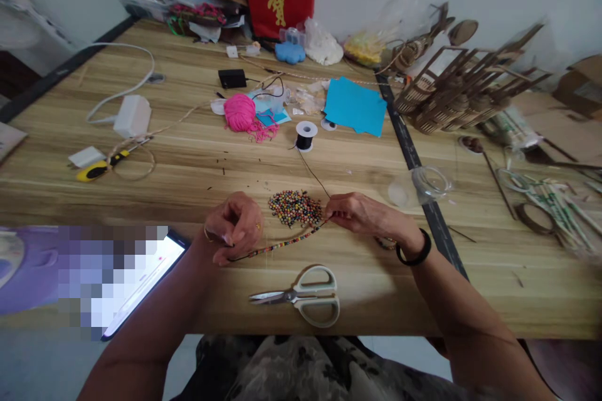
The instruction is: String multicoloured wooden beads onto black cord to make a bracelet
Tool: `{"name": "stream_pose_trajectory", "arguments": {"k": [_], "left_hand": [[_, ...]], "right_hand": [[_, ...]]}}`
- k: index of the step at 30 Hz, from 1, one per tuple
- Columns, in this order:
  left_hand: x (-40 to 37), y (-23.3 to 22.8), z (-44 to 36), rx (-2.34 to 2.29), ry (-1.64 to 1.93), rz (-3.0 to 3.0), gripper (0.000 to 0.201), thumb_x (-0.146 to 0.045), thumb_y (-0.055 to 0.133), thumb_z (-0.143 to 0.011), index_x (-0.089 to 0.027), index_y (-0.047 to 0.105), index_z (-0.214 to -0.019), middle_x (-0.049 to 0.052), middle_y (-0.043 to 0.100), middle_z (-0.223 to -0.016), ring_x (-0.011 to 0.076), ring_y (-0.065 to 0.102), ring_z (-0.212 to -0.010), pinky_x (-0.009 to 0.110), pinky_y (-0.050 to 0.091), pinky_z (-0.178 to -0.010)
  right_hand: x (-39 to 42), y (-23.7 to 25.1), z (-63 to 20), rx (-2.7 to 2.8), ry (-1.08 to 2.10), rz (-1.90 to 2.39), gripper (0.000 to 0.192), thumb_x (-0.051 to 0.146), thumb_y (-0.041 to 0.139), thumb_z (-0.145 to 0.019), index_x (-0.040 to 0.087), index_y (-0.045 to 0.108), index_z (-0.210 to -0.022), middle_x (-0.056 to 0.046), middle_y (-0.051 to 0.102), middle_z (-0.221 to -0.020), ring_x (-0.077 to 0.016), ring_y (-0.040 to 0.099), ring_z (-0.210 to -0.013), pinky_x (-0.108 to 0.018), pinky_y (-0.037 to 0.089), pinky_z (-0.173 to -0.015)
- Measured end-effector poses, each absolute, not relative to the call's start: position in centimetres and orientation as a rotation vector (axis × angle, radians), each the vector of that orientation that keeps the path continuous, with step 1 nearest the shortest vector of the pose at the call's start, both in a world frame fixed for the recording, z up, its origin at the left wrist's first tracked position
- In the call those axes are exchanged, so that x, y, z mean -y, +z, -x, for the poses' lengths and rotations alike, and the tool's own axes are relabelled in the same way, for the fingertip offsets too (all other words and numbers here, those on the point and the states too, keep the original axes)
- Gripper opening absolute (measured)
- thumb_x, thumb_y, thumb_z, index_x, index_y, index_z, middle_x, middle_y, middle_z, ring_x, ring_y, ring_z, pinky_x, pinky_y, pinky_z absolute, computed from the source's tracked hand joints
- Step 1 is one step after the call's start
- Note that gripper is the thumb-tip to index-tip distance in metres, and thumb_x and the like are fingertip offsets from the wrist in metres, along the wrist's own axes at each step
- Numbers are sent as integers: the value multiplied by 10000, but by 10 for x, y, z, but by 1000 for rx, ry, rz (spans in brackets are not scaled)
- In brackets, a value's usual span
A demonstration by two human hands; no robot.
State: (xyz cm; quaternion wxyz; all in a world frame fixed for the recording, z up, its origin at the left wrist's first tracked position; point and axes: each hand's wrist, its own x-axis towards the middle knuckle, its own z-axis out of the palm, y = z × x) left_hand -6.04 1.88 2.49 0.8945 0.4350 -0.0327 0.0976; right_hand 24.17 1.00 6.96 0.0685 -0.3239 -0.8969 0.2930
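A string of small multicoloured beads (286, 243) on dark cord stretches between my two hands. My left hand (237, 225) pinches the cord's left end, fingers pressed together. At the other side, my right hand (350, 211) pinches the cord just past the last beads. From there the dark cord runs up to a white-rimmed spool (305, 137) of black cord standing on the table. A heap of loose beads (295, 208) lies between the hands, close to my right fingertips. Scissors (313, 296) with pale handles rest below the strand, blades pointing left.
A pink yarn ball (239, 112) and blue sheets (356, 106) lie behind the spool. To the left are a screwdriver (101, 169), a white charger (132, 116) and a lit phone (145, 282). Wooden racks (463, 90) and a clear tape roll (430, 182) are at the right.
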Motion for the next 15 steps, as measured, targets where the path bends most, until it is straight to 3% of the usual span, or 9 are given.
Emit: {"name": "stream_pose_trajectory", "arguments": {"k": [6,12,15], "left_hand": [[-20,14,62,76,138,-931,401,-523,765,-567,-244,488,-488,-18,461,-263,186,485,-233,264,427,-270],[-9,8,50,-42,568,-1072,463,-575,771,-571,-238,462,-499,-18,438,-249,175,478,-235,243,363,-265],[-3,12,42,-30,636,-1074,427,-554,726,-645,-239,455,-551,-4,484,-279,184,491,-246,260,382,-300]], "right_hand": [[-5,65,-235,2733,875,915,181,71,510,-898,152,658,-833,-58,636,-838,-139,591,-747,-255,426,-678],[-7,61,-236,2678,1049,818,133,105,557,-894,161,671,-852,-53,614,-891,-141,590,-796,-250,447,-717],[-8,59,-238,2645,1058,860,95,120,583,-880,158,668,-862,-46,606,-889,-135,582,-771,-238,438,-688]]}}
